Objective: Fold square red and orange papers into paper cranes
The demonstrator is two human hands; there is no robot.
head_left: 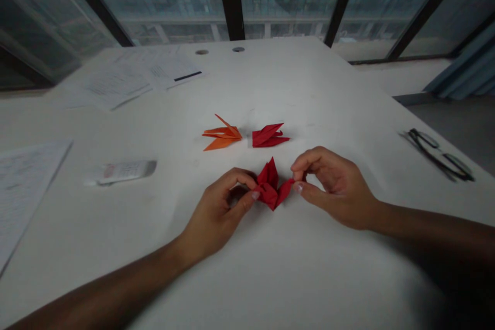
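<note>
A red folded paper figure (pixel 272 190) with pointed flaps is between my two hands, low over the white table. My left hand (pixel 222 209) pinches its left side between thumb and index finger. The pointed right tip of the same figure is pinched by the thumb and fingers of my right hand (pixel 334 185). Just beyond it, a second red folded paper figure (pixel 267 135) rests on the table. To the left of that one lies an orange folded paper figure (pixel 222 135) with thin points facing left.
On the white table (pixel 240 278) are a white and grey tube-like item (pixel 127 171), papers at the far left (pixel 116 80), a sheet at the left edge (pixel 27 180), a black strip (pixel 187 76) and glasses (pixel 441 154) at the right. Windows stand behind.
</note>
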